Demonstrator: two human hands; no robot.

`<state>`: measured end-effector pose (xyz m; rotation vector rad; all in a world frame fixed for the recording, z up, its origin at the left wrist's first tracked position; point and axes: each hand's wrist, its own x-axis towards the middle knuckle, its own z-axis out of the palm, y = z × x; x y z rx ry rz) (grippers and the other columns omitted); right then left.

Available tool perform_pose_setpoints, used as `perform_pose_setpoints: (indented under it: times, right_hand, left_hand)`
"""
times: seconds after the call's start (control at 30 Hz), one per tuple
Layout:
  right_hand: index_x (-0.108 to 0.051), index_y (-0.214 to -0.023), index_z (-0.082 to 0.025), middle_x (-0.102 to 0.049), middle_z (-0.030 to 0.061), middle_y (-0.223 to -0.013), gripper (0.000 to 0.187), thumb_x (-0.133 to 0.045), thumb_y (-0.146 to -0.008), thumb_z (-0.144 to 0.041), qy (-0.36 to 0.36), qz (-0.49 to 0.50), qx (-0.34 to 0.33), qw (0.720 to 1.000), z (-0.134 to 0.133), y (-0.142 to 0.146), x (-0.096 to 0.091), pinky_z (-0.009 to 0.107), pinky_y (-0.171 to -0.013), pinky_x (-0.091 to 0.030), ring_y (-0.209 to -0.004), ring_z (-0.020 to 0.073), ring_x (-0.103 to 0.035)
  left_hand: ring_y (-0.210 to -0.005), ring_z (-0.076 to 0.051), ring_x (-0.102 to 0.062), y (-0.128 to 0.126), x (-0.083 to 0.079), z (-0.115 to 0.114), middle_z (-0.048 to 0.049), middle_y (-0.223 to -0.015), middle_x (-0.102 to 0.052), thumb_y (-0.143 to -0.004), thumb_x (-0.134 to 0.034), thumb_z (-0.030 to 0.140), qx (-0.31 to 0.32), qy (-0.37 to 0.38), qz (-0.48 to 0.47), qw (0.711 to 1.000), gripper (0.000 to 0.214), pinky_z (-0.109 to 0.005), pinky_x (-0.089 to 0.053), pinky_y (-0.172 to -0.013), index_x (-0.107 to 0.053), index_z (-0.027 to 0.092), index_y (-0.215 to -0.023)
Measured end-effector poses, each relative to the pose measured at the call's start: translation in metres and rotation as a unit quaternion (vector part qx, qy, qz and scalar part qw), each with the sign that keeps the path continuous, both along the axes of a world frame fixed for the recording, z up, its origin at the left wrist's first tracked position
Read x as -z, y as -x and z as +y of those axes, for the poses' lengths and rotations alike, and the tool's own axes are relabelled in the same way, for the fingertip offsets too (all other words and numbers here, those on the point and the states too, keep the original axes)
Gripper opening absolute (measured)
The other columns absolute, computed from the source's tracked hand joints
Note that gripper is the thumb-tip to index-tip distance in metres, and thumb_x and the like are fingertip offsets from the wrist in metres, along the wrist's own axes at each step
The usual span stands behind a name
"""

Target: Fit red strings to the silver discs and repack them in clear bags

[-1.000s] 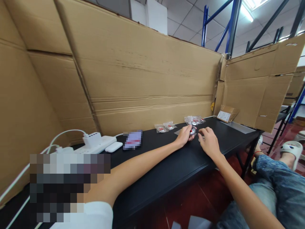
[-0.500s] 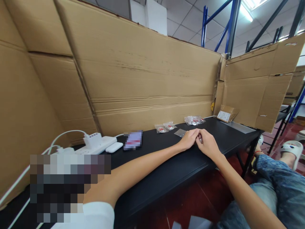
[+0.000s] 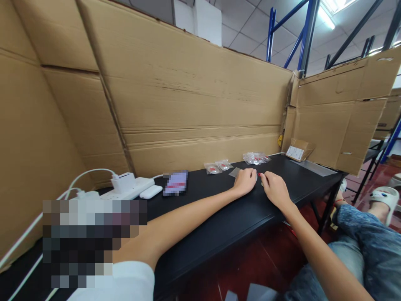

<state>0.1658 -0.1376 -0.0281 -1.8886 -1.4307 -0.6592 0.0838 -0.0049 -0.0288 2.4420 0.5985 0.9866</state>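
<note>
Head view: what are the fingers doing?

– The right hand (image 3: 277, 190) is pinching a small red piece (image 3: 260, 174) at its thumb and forefinger tips, in the gap beside the left hand (image 3: 246, 182). Most of that piece is hiding from me.

– And the left fingers?

– They're bending inward, the hand showing its back, so I can't tell whether they're gripping anything.

– The arms?

– The left forearm (image 3: 194, 217) is lying long across the black table (image 3: 238, 215); the right forearm (image 3: 316, 240) is slanting up from the frame's bottom edge, which is cutting it off.

– Farther out?

– A clear bag (image 3: 235, 172) is lying just beyond the left wrist. Two sealed packets (image 3: 213, 168) are sitting farther left; glare is blurring a packet cluster (image 3: 256, 158) behind. Coarse blocks are masking a phone (image 3: 176, 183).
</note>
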Motion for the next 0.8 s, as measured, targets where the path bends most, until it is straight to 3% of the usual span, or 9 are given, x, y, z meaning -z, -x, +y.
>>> perform_pose_setpoints:
  times: [0.17,0.3,0.6,0.67,0.8]
  right_hand:
    - [-0.055,-0.075,-0.02,-0.059,0.004,-0.074,0.027,-0.041,-0.097,-0.028,0.008,-0.009,0.006,1.0,-0.001,0.001,0.001,0.026,-0.059,-0.03,-0.064,0.0159,-0.054]
    - [-0.06,-0.082,-0.021,-0.059,0.0033,-0.078,0.018,-0.047,-0.094,-0.022,0.027,-0.006,-0.037,0.999,-0.002,0.0,0.0,0.026,-0.063,-0.035,-0.071,0.0164,-0.055]
    - [-0.066,-0.075,-0.021,-0.058,0.0036,-0.076,0.012,-0.06,-0.085,-0.024,0.089,-0.022,-0.115,0.989,-0.001,0.0,0.002,0.027,-0.072,-0.04,-0.08,0.0186,-0.052]
    - [-0.066,-0.076,-0.02,-0.059,0.0038,-0.076,0.012,-0.058,-0.084,-0.02,0.071,-0.01,-0.083,0.994,-0.001,-0.002,0.001,0.026,-0.072,-0.039,-0.079,0.0182,-0.052]
    - [-0.068,-0.077,-0.018,-0.061,0.0062,-0.077,0.014,-0.055,-0.08,-0.015,0.034,0.045,0.074,0.996,-0.001,-0.01,0.0,0.027,-0.069,-0.037,-0.078,0.0189,-0.054]
  left_hand:
    - [-0.081,-0.025,-0.064,0.003,-0.002,0.012,-0.0113,-0.077,-0.069,-0.09,-0.045,0.028,-0.062,-0.009,0.031,0.998,0.034,-0.032,-0.042,-0.078,-0.065,0.018,-0.065]
    - [-0.081,-0.025,-0.063,0.004,-0.002,0.021,-0.0112,-0.077,-0.069,-0.093,-0.038,0.029,-0.067,0.011,0.014,0.998,0.041,-0.033,-0.043,-0.077,-0.067,0.017,-0.067]
    - [-0.076,-0.017,-0.064,0.014,0.004,0.039,-0.0037,-0.08,-0.073,-0.074,-0.056,0.017,0.099,0.033,0.047,0.993,0.018,-0.026,-0.045,-0.071,-0.073,0.017,-0.079]
    - [-0.076,-0.017,-0.064,0.017,0.003,0.04,-0.0031,-0.08,-0.073,-0.075,-0.055,0.019,0.12,0.022,0.068,0.99,0.019,-0.025,-0.044,-0.071,-0.073,0.017,-0.08]
    - [-0.072,-0.016,-0.062,0.02,-0.001,0.036,-0.0018,-0.076,-0.072,-0.076,-0.055,0.021,0.148,-0.002,0.089,0.985,0.018,-0.024,-0.043,-0.068,-0.072,0.016,-0.078]
